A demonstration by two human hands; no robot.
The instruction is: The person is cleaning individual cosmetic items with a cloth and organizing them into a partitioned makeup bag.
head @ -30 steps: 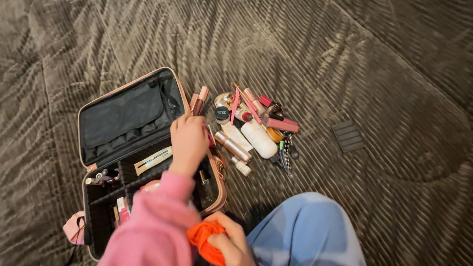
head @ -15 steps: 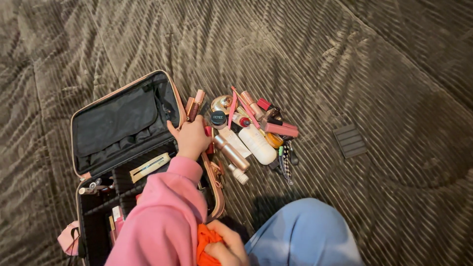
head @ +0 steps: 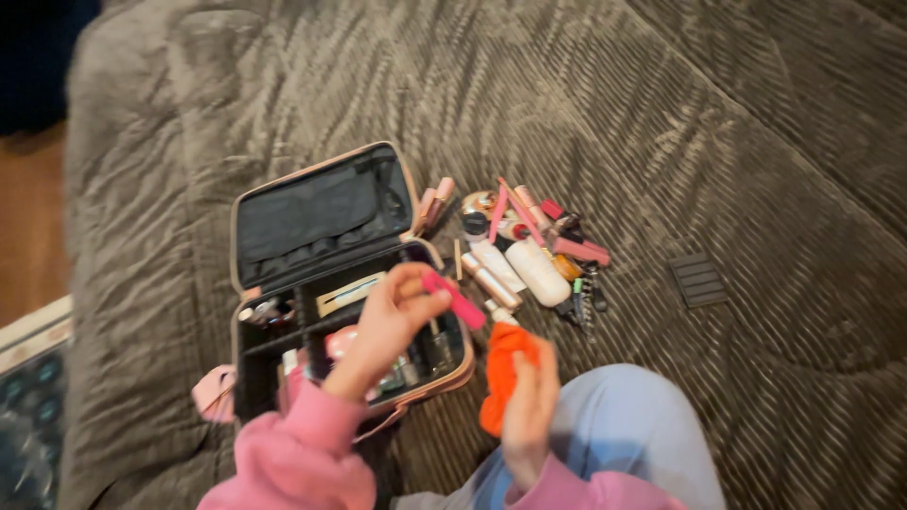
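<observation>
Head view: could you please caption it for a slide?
Left hand holds a pink tube over an open case; right hand holds an orange cloth.

We see a bed covered by a dark grey ribbed blanket (head: 661,113), rumpled in places, filling nearly the whole view. Near the centre, slightly toward nine o'clock, an open black cosmetics case (head: 321,274) with a pink trim lies on the blanket, lid tipped back toward eleven o'clock. Just beside the case at three o'clock sits a loose heap of makeup tubes and bottles (head: 529,250), pink, white and gold, touching one another. Well apart from the heap, further toward three o'clock, lies a small dark ridged rectangular piece (head: 699,280).
</observation>
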